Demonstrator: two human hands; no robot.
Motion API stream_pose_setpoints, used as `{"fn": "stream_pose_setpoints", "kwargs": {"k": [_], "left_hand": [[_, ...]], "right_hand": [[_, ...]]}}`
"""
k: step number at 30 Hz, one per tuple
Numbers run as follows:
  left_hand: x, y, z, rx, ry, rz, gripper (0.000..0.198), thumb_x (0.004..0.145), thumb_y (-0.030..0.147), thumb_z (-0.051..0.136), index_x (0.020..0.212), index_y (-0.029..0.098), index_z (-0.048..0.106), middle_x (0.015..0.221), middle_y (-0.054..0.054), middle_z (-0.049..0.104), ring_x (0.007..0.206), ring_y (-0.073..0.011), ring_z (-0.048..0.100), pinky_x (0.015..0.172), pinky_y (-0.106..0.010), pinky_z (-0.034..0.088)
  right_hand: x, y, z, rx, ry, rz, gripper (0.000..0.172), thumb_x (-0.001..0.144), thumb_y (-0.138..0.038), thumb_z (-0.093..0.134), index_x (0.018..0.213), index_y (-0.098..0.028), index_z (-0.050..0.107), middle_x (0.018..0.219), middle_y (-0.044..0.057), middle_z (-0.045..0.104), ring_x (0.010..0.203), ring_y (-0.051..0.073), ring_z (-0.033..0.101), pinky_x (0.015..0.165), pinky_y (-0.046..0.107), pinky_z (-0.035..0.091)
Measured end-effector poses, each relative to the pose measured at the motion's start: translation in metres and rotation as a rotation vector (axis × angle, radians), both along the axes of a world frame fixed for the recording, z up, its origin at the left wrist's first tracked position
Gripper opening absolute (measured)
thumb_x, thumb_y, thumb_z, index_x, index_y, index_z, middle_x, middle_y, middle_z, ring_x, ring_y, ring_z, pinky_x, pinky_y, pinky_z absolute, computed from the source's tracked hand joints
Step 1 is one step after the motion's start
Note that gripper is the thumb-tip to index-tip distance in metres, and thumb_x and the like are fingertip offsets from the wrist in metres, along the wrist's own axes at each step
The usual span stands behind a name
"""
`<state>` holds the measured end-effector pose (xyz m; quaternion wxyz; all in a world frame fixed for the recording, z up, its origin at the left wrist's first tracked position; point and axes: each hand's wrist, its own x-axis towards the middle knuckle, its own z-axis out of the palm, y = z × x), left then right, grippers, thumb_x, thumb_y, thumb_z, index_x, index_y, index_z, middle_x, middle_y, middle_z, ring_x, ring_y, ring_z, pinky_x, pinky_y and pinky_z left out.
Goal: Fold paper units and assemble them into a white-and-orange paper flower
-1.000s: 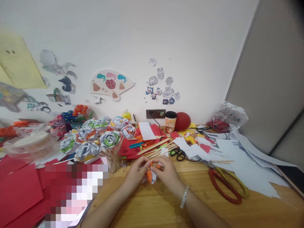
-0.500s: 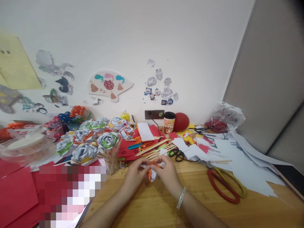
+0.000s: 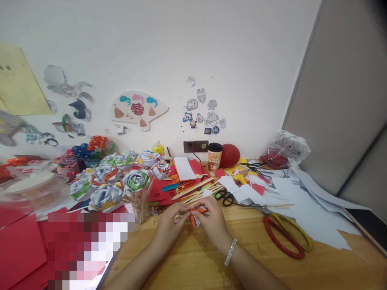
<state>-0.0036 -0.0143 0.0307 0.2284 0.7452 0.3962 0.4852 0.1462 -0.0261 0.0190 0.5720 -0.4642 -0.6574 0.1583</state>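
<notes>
Both my hands meet over the wooden table (image 3: pixel 193 257) on a small folded paper piece (image 3: pixel 195 216), white with orange. My left hand (image 3: pixel 171 221) pinches its left side. My right hand (image 3: pixel 213 219), with a silver bracelet at the wrist, pinches its right side. Most of the paper piece is hidden by my fingers. Just behind my hands lie several wooden sticks (image 3: pixel 196 189) and black scissors (image 3: pixel 225 197).
Paper roses on sticks (image 3: pixel 121 177) stand at the left, with red paper sheets (image 3: pixel 21 245) in front. Large red-handled scissors (image 3: pixel 286 237) lie to the right on white paper scraps (image 3: pixel 314 209). A paper cup (image 3: pixel 214 156) and a red ball (image 3: pixel 230 155) stand by the wall.
My hands keep hold of the folded paper and have shifted a little, with fingers working on its top. The view has drifted slightly.
</notes>
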Motion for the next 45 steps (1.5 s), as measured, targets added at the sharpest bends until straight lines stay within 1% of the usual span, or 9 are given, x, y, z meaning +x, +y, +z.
{"fn": "stream_pose_setpoints", "kwargs": {"k": [5, 9, 14, 20, 24, 31, 36, 40, 45], "left_hand": [[-0.001, -0.002, 0.002, 0.018, 0.025, 0.007, 0.005, 0.07, 0.022, 0.061, 0.066, 0.02, 0.063, 0.076, -0.005, 0.067, 0.073, -0.0195, 0.061, 0.069, -0.028, 0.046], [-0.001, -0.002, 0.005, -0.057, 0.007, -0.013, 0.007, 0.07, 0.024, 0.062, 0.065, 0.02, 0.061, 0.075, -0.004, 0.066, 0.072, -0.0194, 0.06, 0.068, -0.028, 0.045], [-0.003, 0.003, 0.004, -0.312, -0.021, -0.164, 0.019, 0.07, 0.033, 0.063, 0.064, 0.017, 0.055, 0.066, 0.0, 0.059, 0.066, -0.0159, 0.055, 0.059, -0.023, 0.043], [-0.005, 0.01, -0.011, -0.639, -0.17, -0.396, 0.029, 0.069, 0.042, 0.065, 0.067, 0.015, 0.054, 0.061, 0.001, 0.058, 0.056, -0.0121, 0.053, 0.054, -0.021, 0.038], [-0.006, 0.012, -0.015, -0.623, -0.135, -0.383, 0.028, 0.069, 0.04, 0.065, 0.067, 0.015, 0.054, 0.061, 0.0, 0.058, 0.056, -0.0118, 0.052, 0.053, -0.021, 0.037], [-0.002, 0.013, -0.019, -0.629, -0.098, -0.331, 0.022, 0.064, 0.033, 0.066, 0.067, 0.014, 0.057, 0.06, 0.001, 0.058, 0.057, -0.0131, 0.053, 0.054, -0.022, 0.038], [-0.002, 0.014, -0.022, -0.581, -0.076, -0.242, 0.013, 0.062, 0.024, 0.064, 0.062, 0.015, 0.055, 0.058, 0.002, 0.057, 0.057, -0.0137, 0.053, 0.052, -0.022, 0.039], [-0.004, 0.011, -0.014, -0.623, -0.007, -0.279, 0.013, 0.061, 0.025, 0.064, 0.066, 0.013, 0.059, 0.057, 0.001, 0.059, 0.054, -0.0133, 0.053, 0.052, -0.022, 0.039], [-0.003, 0.008, -0.012, -0.507, 0.111, -0.163, 0.001, 0.06, 0.016, 0.058, 0.06, 0.014, 0.059, 0.057, 0.001, 0.06, 0.056, -0.0145, 0.053, 0.05, -0.021, 0.037]], "right_hand": [[0.0, -0.001, 0.002, 0.012, 0.003, 0.008, 0.013, 0.066, -0.012, 0.066, 0.064, -0.019, 0.055, 0.07, 0.0, 0.056, 0.072, 0.017, 0.05, 0.063, 0.027, 0.038], [0.0, 0.0, 0.005, -0.109, 0.07, 0.051, 0.014, 0.064, -0.016, 0.067, 0.062, -0.018, 0.054, 0.067, -0.001, 0.055, 0.069, 0.016, 0.051, 0.062, 0.025, 0.039], [0.003, 0.004, 0.001, -0.379, 0.235, 0.303, 0.016, 0.065, -0.024, 0.065, 0.06, -0.017, 0.051, 0.058, -0.004, 0.051, 0.056, 0.011, 0.048, 0.053, 0.022, 0.04], [0.005, 0.003, -0.001, -0.486, 0.236, 0.464, 0.02, 0.066, -0.031, 0.064, 0.063, -0.017, 0.05, 0.057, -0.005, 0.051, 0.052, 0.009, 0.048, 0.047, 0.019, 0.037], [0.009, 0.008, -0.003, -0.552, 0.203, 0.505, 0.018, 0.063, -0.029, 0.067, 0.065, -0.016, 0.054, 0.055, -0.005, 0.053, 0.048, 0.008, 0.048, 0.047, 0.02, 0.037], [0.005, 0.018, -0.023, -0.561, 0.172, 0.314, 0.007, 0.061, -0.015, 0.062, 0.057, -0.015, 0.057, 0.052, -0.003, 0.057, 0.05, 0.011, 0.053, 0.05, 0.021, 0.039], [0.001, 0.014, -0.022, -0.468, 0.064, 0.237, 0.007, 0.061, -0.009, 0.058, 0.059, -0.016, 0.057, 0.054, -0.003, 0.057, 0.051, 0.011, 0.052, 0.049, 0.02, 0.039], [0.003, 0.009, -0.017, -0.386, -0.028, 0.262, 0.009, 0.064, -0.008, 0.056, 0.061, -0.016, 0.057, 0.057, -0.003, 0.057, 0.054, 0.01, 0.052, 0.049, 0.019, 0.038], [0.006, 0.009, -0.015, -0.511, -0.005, 0.342, 0.012, 0.06, -0.005, 0.058, 0.064, -0.016, 0.056, 0.055, -0.005, 0.054, 0.051, 0.01, 0.05, 0.046, 0.018, 0.036]]}}
